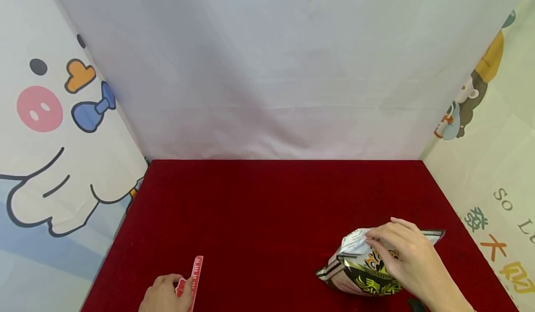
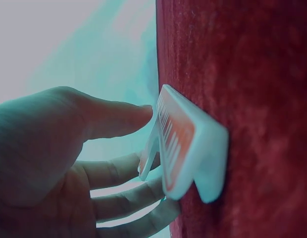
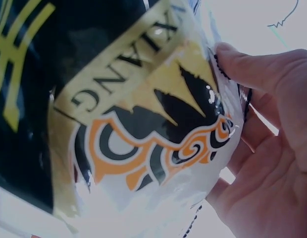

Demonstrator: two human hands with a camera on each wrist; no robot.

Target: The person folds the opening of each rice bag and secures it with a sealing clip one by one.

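Note:
Near the front left of the table, my left hand grips a red and white clip printed with a row of stripes like piano keys. In the left wrist view the clip stands on the red cloth, its handle piece between thumb and fingers. At the front right, my right hand pinches the crumpled white top of a printed snack bag. Black, gold and orange print covers the bag in the right wrist view, where the thumb presses its near edge and the other fingers go behind.
A dark red cloth covers the table. A small dark object shows at the bottom edge, partly hidden by my right forearm. White fabric hangs at the back, with printed cartoon sheets on the left and right.

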